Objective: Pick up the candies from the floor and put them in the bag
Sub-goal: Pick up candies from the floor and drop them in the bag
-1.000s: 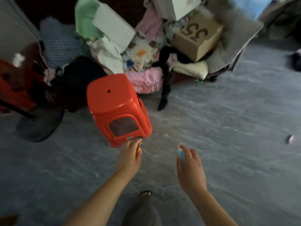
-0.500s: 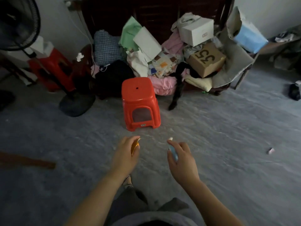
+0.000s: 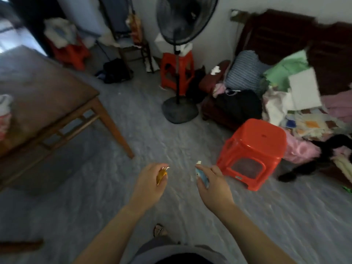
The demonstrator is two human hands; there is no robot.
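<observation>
Hands held out left of red stool [image 3: 253, 149], left hand [image 3: 147, 185] pinching gold candy [image 3: 161, 175], right hand [image 3: 214, 187] gripping blue candy [image 3: 202, 176].

Bare forearms [image 3: 106, 235], grey trousers [image 3: 162, 244], patterned sandal [image 3: 159, 229].

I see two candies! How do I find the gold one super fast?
Find the red stool nearest the person. Two hands reach out just left of it, and the left hand, the one farther from the stool, pinches the gold candy. Its wrapper is shiny orange-gold, while the right hand holds a blue candy.
</observation>
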